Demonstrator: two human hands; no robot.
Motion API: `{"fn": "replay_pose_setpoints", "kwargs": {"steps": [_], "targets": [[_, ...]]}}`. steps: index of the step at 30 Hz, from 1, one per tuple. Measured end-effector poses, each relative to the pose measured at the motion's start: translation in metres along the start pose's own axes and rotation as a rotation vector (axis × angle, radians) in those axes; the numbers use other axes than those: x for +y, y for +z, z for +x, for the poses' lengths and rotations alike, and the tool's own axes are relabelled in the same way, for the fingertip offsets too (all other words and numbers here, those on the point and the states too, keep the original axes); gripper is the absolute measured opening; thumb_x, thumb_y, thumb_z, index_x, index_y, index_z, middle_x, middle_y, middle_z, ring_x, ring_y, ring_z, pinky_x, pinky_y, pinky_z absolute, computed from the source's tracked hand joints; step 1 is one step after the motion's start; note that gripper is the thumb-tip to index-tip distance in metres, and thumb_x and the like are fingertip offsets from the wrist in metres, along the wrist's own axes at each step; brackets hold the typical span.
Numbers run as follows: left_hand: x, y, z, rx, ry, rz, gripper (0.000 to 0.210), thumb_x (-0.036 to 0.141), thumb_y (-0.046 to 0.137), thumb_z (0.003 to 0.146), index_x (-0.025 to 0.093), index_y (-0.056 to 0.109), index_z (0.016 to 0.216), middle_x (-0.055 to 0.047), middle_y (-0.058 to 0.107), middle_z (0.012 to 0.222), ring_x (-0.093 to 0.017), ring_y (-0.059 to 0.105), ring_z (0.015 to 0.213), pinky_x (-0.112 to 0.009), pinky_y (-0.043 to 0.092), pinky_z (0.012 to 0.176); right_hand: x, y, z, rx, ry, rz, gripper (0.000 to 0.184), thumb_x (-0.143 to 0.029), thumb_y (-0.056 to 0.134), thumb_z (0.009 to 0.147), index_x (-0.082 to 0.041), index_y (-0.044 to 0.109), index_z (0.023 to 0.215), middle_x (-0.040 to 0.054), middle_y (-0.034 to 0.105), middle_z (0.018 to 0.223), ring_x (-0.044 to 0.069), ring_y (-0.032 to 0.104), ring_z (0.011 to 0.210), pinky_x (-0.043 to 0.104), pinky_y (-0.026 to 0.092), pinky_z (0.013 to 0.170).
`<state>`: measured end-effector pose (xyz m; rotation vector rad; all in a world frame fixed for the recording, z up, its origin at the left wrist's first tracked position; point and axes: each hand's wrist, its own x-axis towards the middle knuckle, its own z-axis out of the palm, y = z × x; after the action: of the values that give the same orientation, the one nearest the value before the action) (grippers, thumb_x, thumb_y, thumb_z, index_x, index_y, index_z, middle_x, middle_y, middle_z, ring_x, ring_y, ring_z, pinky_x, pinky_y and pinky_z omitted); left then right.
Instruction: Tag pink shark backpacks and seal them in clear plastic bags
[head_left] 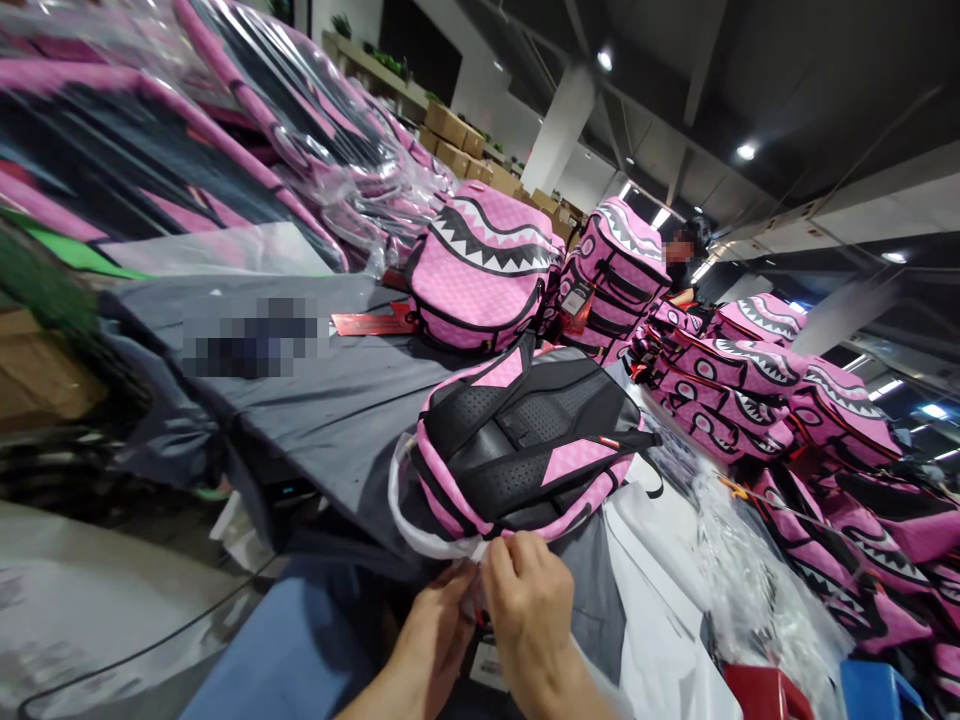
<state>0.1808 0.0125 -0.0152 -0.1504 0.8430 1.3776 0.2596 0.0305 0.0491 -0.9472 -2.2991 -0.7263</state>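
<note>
A pink and black backpack (517, 425) lies on the grey-covered table (300, 400), its padded back panel and straps facing up. Around its near left edge loops a white, translucent strip (409, 532), perhaps plastic. My right hand (529, 600) is closed on the strip at the backpack's near edge, fingers curled. Beside it, my left hand (442, 625) pinches the same strip, its fingertips partly hidden. Below and between my hands, a dark item with a pale label (489, 665) is partly covered.
Behind the backpack stand two pink shark-mouth bags (484, 270). A red tag (373, 324) lies at their left. Plastic-wrapped bags (300, 100) are piled at left; more bags (735, 390) stack at right. White sheets (652, 580) hang nearby. A person (684, 250) is farther back.
</note>
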Motion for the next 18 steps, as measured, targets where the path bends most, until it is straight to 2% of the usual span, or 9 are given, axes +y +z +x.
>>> {"fn": "replay_pose_setpoints", "kwargs": {"steps": [2,5,7,10,14,18], "targets": [[0.0,-0.005,-0.001,0.001,-0.017,0.009,0.025,0.021,0.083,0.048,0.015,0.071,0.069,0.0,0.068,0.062,-0.015,0.062,0.056,-0.024,0.049,0.051,-0.008,0.006,-0.007,-0.006,-0.023,0.012,0.036,-0.008,0.037,0.102,-0.019,0.06,0.078,0.0029,0.057,0.065,0.018,0.054,0.058,0.031,0.034,0.05],[0.002,-0.011,-0.002,-0.007,-0.031,0.027,0.026,0.022,0.084,0.048,0.017,0.069,0.069,-0.001,0.071,0.065,-0.019,0.067,0.064,-0.027,0.053,0.057,-0.013,0.013,-0.025,-0.029,-0.02,0.015,0.03,-0.009,0.039,0.102,-0.017,0.064,0.088,0.0052,0.063,0.07,0.02,0.057,0.061,0.032,0.037,0.05],[0.005,-0.013,-0.003,-0.007,-0.034,0.042,0.025,0.024,0.085,0.049,0.017,0.069,0.067,-0.002,0.072,0.067,-0.021,0.07,0.07,-0.027,0.054,0.06,-0.014,0.014,-0.037,-0.033,-0.019,0.038,0.024,-0.011,0.042,0.102,-0.015,0.066,0.1,0.0079,0.069,0.079,0.021,0.062,0.069,0.033,0.043,0.055],[0.009,-0.015,-0.01,-0.019,-0.024,0.063,0.028,0.03,0.086,0.049,0.018,0.071,0.069,-0.002,0.073,0.068,-0.022,0.071,0.073,-0.027,0.054,0.063,-0.015,0.013,-0.048,-0.025,0.011,0.091,0.026,-0.013,0.04,0.104,-0.013,0.065,0.112,0.0107,0.074,0.09,0.022,0.067,0.08,0.034,0.047,0.065],[0.012,-0.013,-0.018,-0.043,0.01,0.155,0.039,0.041,0.088,0.046,0.018,0.074,0.074,-0.003,0.075,0.074,-0.023,0.071,0.079,-0.027,0.053,0.064,-0.021,0.009,-0.049,-0.004,0.11,0.143,0.03,-0.011,0.033,0.105,-0.014,0.063,0.108,0.0083,0.074,0.088,0.02,0.068,0.078,0.034,0.044,0.063],[0.009,-0.009,-0.013,-0.026,0.083,0.236,0.036,0.038,0.085,0.041,0.017,0.073,0.068,-0.007,0.075,0.072,-0.027,0.071,0.078,-0.033,0.055,0.069,-0.021,0.004,-0.044,0.027,0.126,0.206,0.028,-0.012,0.035,0.105,-0.017,0.062,0.105,0.0053,0.072,0.082,0.019,0.066,0.073,0.032,0.043,0.063]]}}
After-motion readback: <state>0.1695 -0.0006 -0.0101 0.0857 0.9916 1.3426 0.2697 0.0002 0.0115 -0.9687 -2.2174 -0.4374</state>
